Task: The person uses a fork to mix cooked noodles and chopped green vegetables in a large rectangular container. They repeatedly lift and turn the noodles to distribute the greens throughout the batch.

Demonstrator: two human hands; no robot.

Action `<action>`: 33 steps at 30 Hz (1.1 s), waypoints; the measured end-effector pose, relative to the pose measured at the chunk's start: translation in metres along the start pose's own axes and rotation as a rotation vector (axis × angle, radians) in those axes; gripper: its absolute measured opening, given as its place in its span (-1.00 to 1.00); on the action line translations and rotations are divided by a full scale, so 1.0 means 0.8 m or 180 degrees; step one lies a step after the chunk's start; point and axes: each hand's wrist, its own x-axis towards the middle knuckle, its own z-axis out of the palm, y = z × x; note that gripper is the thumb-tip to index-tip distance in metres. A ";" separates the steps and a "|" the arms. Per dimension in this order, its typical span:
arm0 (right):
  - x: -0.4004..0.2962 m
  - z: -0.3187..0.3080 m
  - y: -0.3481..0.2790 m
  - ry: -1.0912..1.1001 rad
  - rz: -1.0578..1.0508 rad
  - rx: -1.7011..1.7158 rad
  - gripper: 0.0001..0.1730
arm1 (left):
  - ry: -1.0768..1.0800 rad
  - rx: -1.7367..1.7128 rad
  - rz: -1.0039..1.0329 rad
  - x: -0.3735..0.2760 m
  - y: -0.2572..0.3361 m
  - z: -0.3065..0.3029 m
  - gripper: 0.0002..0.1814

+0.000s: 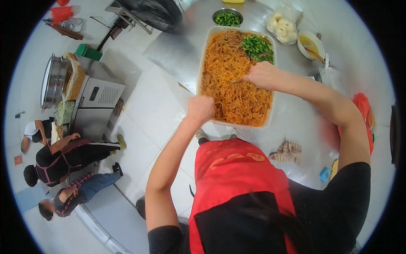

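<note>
A large white plastic tub (pixel 274 98) holds orange-coloured shredded food (pixel 236 101). Chopped green herbs (pixel 258 47) are heaped in its far right corner. My left hand (pixel 201 109) is closed around the tub's near left rim, its fingertips hidden from the camera. Over the middle of the shreds, my right hand (pixel 261 76) grips a thin metal utensil (pixel 235 81); its tip meets the food, and its exact kind cannot be made out.
The tub rests on a steel table (pixel 177 54). Behind it stands a metal bowl of chopped greens (pixel 227 18). Rightward are a bag of pale buns (pixel 281 28), a white bowl of yellow liquid (pixel 311 44) and a crumpled cloth (pixel 287 152). Three people work or stand far left, near a steel cabinet (pixel 98 92).
</note>
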 end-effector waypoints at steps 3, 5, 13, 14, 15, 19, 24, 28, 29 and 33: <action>-0.006 -0.030 0.019 -0.0115 0.0241 0.0108 -0.77 | 0.0074 -0.0055 -0.0084 -0.027 0.009 -0.022 -0.87; 0.007 -0.045 0.017 -0.0114 0.0204 0.0044 -0.72 | -0.0139 -0.0088 -0.0322 -0.053 0.004 -0.041 -0.88; 0.115 0.055 -0.054 0.0185 -0.0263 -0.0058 -0.80 | 0.0325 -0.0005 -0.0459 -0.041 -0.011 -0.019 -0.89; 0.109 0.057 -0.059 0.0243 -0.0287 -0.0045 -0.85 | 0.0351 0.0007 -0.0436 -0.035 -0.017 -0.007 -0.89; 0.102 0.055 -0.057 0.0303 -0.0305 -0.0052 -0.82 | 0.0333 0.0018 -0.0414 -0.029 -0.024 0.003 -0.89; 0.042 0.024 -0.042 0.0224 -0.0253 -0.0057 -0.77 | 0.0223 0.0065 -0.0260 -0.003 -0.038 0.022 -0.88; -0.028 0.006 0.018 0.0325 0.0229 0.0875 -0.63 | -0.0018 -0.0022 -0.0435 -0.031 -0.037 -0.008 -0.81; -0.077 -0.013 0.018 0.0290 0.0525 0.1743 -0.58 | 0.0105 -0.0066 -0.0739 -0.032 -0.045 0.032 -0.77; -0.085 -0.013 0.014 0.0323 0.0537 0.1813 -0.58 | 0.0201 -0.0090 -0.0855 -0.030 -0.047 0.052 -0.76; -0.119 0.012 0.014 0.0135 0.0416 0.1778 -0.54 | 0.0226 -0.0420 -0.1070 -0.032 -0.031 0.054 -0.68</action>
